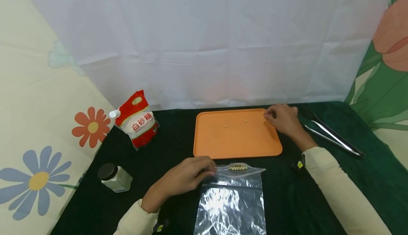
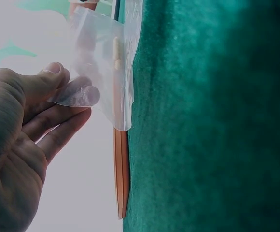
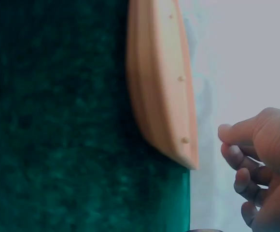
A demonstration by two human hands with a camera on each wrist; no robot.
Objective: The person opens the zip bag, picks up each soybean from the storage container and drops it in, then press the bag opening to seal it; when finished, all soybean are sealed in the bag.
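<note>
My left hand (image 1: 188,175) pinches the lip of a clear zip bag (image 1: 231,206) between thumb and fingers, and the mouth stands apart. Small pale-yellow balls (image 1: 238,167), like soybeans, gather inside near the mouth. In the left wrist view the bag's thin edge (image 2: 75,99) lies between thumb and fingers. Over the right end of an orange tray (image 1: 236,139) hovers my right hand (image 1: 283,120), fingers loosely curled, thumb and forefinger tips close together with nothing visible between. Three more balls (image 3: 181,79) lie apart on the tray, one just below that hand.
Black-and-silver tongs (image 1: 334,136) lie right of the tray. At the left are a red and white sugar bag (image 1: 137,120) with a white cap, and a black-lidded clear jar (image 1: 116,178). A dark green cloth (image 1: 172,136) covers the table; a white sheet hangs behind.
</note>
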